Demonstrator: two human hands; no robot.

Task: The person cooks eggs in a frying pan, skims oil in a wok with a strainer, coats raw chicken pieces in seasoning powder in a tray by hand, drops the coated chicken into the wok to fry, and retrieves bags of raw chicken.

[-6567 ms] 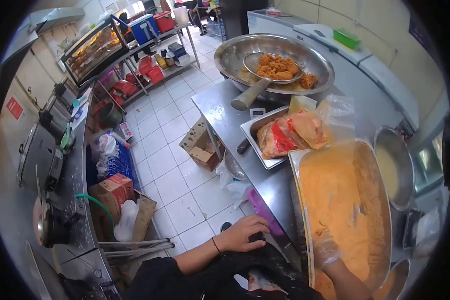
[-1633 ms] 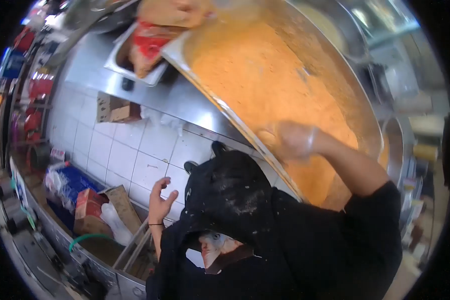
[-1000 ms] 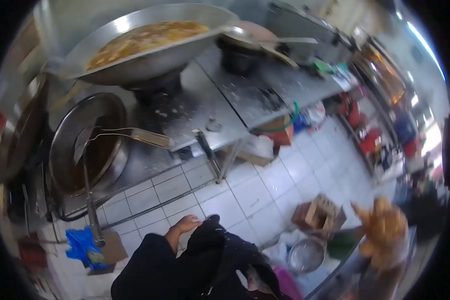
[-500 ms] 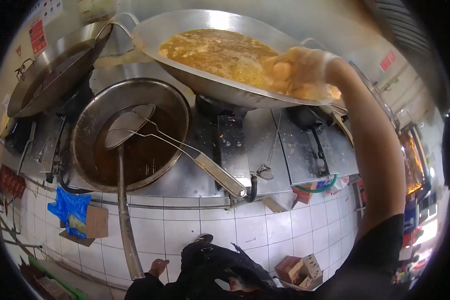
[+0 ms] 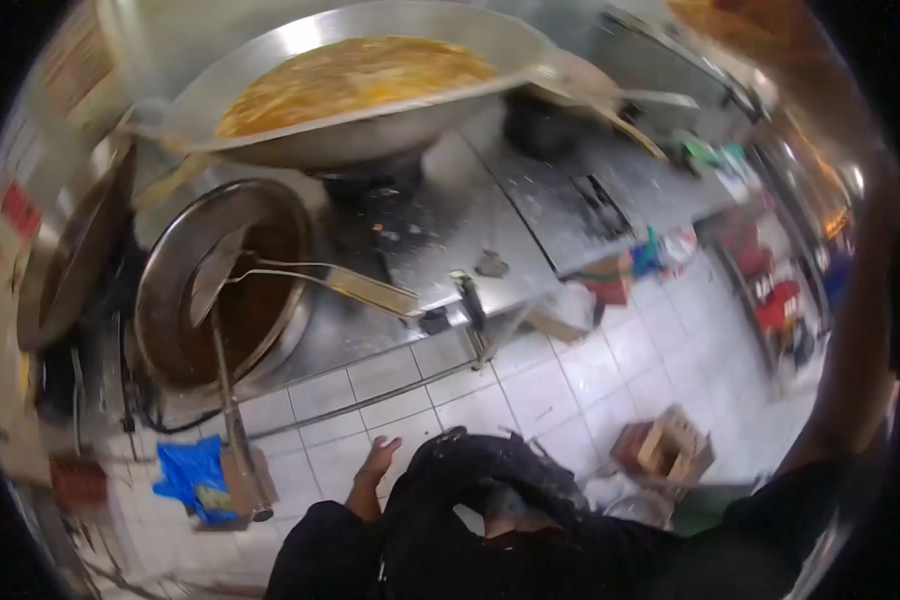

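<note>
My right hand is raised at the top right corner, smeared by motion and partly cut off; its fingers and anything in them cannot be made out. My left hand hangs low beside my body over the floor, fingers apart, holding nothing. A large wok on the stove holds bubbling golden-brown liquid. Left of and below it stands a round steel pot with dark brown liquid. A wire-handled strainer and a long-handled ladle rest across that pot.
Another wok leans at the far left. The steel stove top runs along the front. On the tiled floor lie a blue plastic bag and an open cardboard box. Shelves with red items stand at the right.
My right hand has left the wok's right side and moved up and right. The view has turned right, shifting the wok left. My left hand still hangs low.
</note>
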